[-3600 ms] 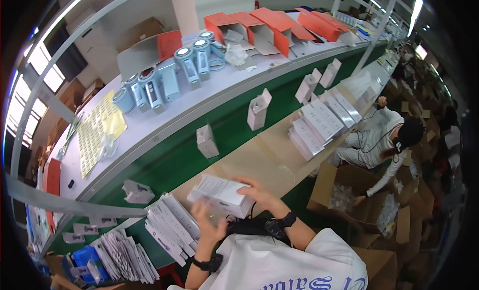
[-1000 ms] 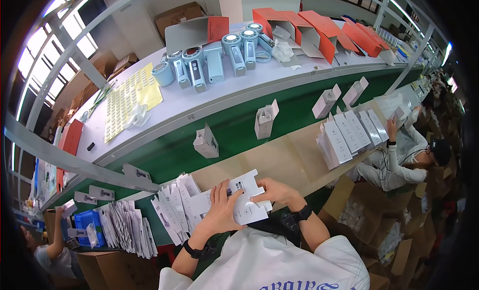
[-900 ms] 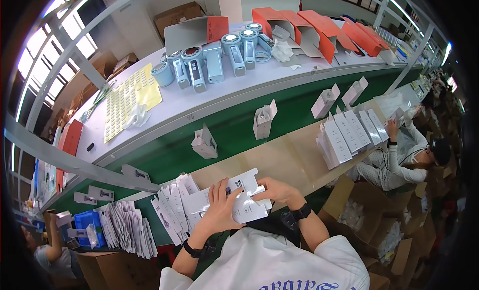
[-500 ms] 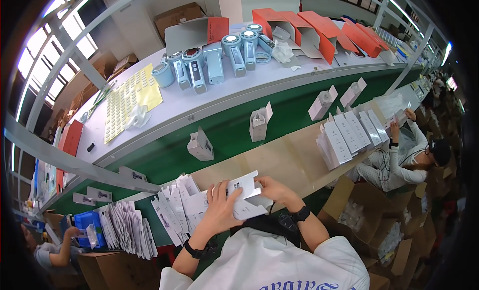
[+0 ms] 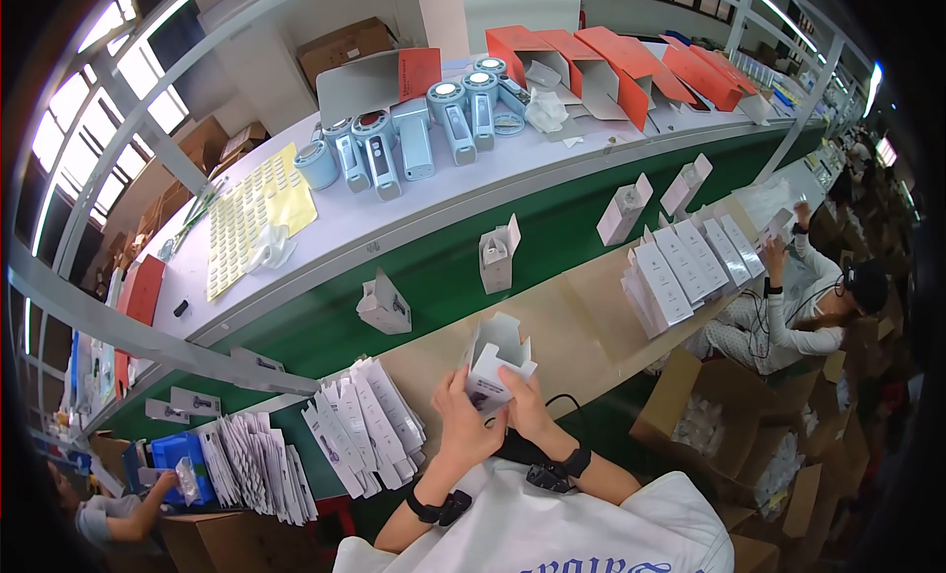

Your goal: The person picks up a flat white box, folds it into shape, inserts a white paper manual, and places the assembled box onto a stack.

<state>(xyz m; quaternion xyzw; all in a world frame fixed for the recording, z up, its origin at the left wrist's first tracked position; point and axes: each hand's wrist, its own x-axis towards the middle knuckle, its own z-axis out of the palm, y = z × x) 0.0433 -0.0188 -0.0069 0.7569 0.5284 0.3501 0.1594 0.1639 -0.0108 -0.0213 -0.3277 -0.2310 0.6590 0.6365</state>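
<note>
Between my two hands a small white cardboard box (image 5: 496, 358) is held tilted, its upper end gaping with the flaps apart. My left hand (image 5: 467, 421) is closed round its lower left side. On the opposite side my right hand (image 5: 525, 404) grips the box, thumb against its front wall. Just left of my hands, a stack of flattened white cartons (image 5: 365, 425) leans on the bench. Beyond the held box, open white boxes stand on the far side of the bench, one nearer the left (image 5: 384, 305) and one in the middle (image 5: 499, 258).
Closed white boxes (image 5: 662, 277) stand in a row at right, near a co-worker (image 5: 813, 287). On the shelf are light-blue handheld devices (image 5: 418, 144), a yellow sticker sheet (image 5: 258, 218) and orange-red cartons (image 5: 621, 66). Brown cartons (image 5: 705, 396) fill the lower right; another person (image 5: 123, 519) is at lower left.
The box has gone from lying flattened sideways to an opened-out shape with its open end up. My right hand has moved from its far end to its side.
</note>
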